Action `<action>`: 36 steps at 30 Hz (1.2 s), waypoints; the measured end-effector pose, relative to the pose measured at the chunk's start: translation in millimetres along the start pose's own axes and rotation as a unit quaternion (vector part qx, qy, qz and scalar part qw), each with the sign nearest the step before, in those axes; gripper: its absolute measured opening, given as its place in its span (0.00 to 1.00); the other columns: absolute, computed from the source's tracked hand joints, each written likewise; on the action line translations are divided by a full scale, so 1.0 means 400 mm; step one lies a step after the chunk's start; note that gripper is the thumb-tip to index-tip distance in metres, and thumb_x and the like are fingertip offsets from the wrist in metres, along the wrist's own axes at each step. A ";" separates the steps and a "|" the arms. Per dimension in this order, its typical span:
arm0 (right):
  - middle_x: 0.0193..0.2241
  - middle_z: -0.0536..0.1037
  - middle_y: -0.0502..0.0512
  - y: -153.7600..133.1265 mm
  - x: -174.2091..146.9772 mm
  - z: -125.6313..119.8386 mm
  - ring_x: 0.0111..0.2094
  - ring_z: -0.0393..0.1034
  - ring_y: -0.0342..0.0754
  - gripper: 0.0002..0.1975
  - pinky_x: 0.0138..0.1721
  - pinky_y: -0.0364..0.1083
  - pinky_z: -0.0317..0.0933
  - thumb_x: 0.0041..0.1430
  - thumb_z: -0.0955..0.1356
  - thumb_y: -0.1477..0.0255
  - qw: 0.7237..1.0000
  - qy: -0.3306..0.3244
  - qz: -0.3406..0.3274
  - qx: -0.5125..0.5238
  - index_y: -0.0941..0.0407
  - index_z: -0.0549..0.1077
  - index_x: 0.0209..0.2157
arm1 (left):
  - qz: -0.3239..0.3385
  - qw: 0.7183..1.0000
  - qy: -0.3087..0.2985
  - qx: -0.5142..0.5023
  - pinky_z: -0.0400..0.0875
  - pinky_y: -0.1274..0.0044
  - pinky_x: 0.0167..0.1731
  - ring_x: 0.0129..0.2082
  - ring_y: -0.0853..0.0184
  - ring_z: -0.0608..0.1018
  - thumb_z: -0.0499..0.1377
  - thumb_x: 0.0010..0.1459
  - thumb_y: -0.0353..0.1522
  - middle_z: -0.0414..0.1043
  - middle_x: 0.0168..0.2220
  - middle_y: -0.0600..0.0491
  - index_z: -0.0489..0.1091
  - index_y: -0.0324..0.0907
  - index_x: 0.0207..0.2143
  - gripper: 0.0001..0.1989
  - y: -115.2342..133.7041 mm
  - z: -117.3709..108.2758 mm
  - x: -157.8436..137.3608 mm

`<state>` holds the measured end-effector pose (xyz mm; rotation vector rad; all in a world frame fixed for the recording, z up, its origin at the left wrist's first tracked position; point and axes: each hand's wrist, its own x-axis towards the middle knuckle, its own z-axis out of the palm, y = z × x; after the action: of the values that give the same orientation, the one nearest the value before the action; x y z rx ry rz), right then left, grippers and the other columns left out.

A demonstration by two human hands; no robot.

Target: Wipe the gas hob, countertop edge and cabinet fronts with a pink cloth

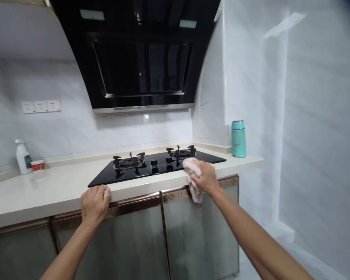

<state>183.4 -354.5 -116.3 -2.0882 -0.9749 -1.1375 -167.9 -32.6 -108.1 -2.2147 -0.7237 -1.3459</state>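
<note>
A crumpled pale pink cloth (194, 179) is bunched in my right hand (205, 177), which is closed on it at the front right edge of the black glass gas cooktop (105, 177). Part of the cloth hangs down over the counter's front edge. My left hand (95, 204) rests on the edge of the white countertop (58, 186), just below the cooktop's front left corner. Its fingers are curled in and partly hidden, and I see no object in it. Two burners with black pan supports and two black knobs (154, 163) are on the cooktop.
A black range hood (142, 70) hangs above the cooktop. A turquoise flask (238, 139) stands at the counter's right end. On the far left are a white bottle (23, 157) and a red-and-white tub (37, 166). Glass-fronted cabinets (134, 241) lie below the counter.
</note>
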 end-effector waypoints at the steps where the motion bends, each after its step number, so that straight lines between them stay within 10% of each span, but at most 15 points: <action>1: 0.45 0.74 0.60 0.068 0.004 -0.012 0.44 0.62 0.56 0.30 0.47 0.53 0.53 0.61 0.63 0.57 1.000 0.004 0.028 -0.008 0.56 0.67 0.61 | -0.005 1.000 0.009 0.003 0.60 0.67 0.48 0.43 0.55 0.75 0.42 0.69 0.41 0.79 0.43 0.45 0.75 0.42 0.42 0.23 0.003 0.002 -0.001; 8: 0.48 0.74 0.67 0.381 0.037 -0.084 0.45 0.63 0.58 0.32 0.47 0.56 0.53 0.62 0.62 0.51 0.991 -0.006 0.133 -0.032 0.58 0.69 0.58 | -0.014 0.999 0.049 0.007 0.59 0.67 0.47 0.40 0.56 0.74 0.44 0.68 0.40 0.79 0.39 0.46 0.76 0.42 0.39 0.22 0.015 0.017 0.006; 13: 0.58 0.60 0.80 0.221 -0.022 -0.008 0.59 0.51 0.68 0.34 0.55 0.64 0.49 0.67 0.57 0.55 0.949 0.172 0.263 -0.025 0.67 0.58 0.63 | -0.051 0.997 0.063 0.014 0.58 0.66 0.43 0.37 0.56 0.73 0.46 0.66 0.39 0.76 0.34 0.46 0.75 0.43 0.33 0.20 0.025 0.039 0.012; 17: 0.60 0.54 0.78 -0.012 -0.140 0.123 0.63 0.42 0.72 0.32 0.55 0.66 0.49 0.69 0.55 0.59 0.946 0.178 0.269 -0.015 0.64 0.49 0.66 | -0.040 0.996 0.074 0.020 0.58 0.65 0.42 0.36 0.56 0.72 0.45 0.66 0.39 0.75 0.32 0.46 0.76 0.42 0.33 0.21 0.018 0.051 0.011; 23: 0.52 0.67 0.56 -0.367 -0.286 0.292 0.57 0.55 0.67 0.21 0.52 0.66 0.56 0.57 0.65 0.54 0.995 0.051 0.068 0.046 0.44 0.69 0.51 | -0.017 0.995 0.093 0.022 0.59 0.65 0.41 0.36 0.55 0.72 0.44 0.66 0.39 0.74 0.32 0.46 0.76 0.42 0.37 0.22 -0.001 0.064 0.006; 27: 0.50 0.71 0.44 -0.493 -0.285 0.322 0.52 0.61 0.57 0.15 0.57 0.62 0.54 0.59 0.64 0.53 0.979 -0.057 -0.164 0.105 0.30 0.72 0.48 | -0.009 0.996 0.090 0.007 0.61 0.64 0.42 0.37 0.55 0.72 0.45 0.65 0.40 0.75 0.34 0.46 0.75 0.43 0.39 0.20 -0.015 0.072 0.002; 32: 0.54 0.70 0.48 -0.398 -0.235 0.286 0.52 0.58 0.53 0.17 0.57 0.62 0.52 0.66 0.63 0.59 0.937 -0.117 -0.303 0.124 0.32 0.71 0.54 | -0.031 0.995 0.096 -0.026 0.63 0.64 0.43 0.38 0.57 0.72 0.44 0.63 0.43 0.74 0.33 0.55 0.72 0.51 0.38 0.18 -0.033 0.082 -0.002; 36: 0.43 0.70 0.51 -0.167 -0.232 0.243 0.45 0.59 0.51 0.12 0.52 0.54 0.58 0.62 0.66 0.56 0.962 -0.036 -0.235 0.137 0.40 0.75 0.45 | -0.021 0.991 0.124 -0.051 0.62 0.65 0.41 0.35 0.56 0.70 0.48 0.61 0.42 0.72 0.31 0.54 0.73 0.51 0.38 0.15 -0.037 0.084 0.000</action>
<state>139.1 -273.7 -234.9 -1.7314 -1.6248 -1.0719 -154.9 -0.7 -120.9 -2.0658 -0.6242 -1.6771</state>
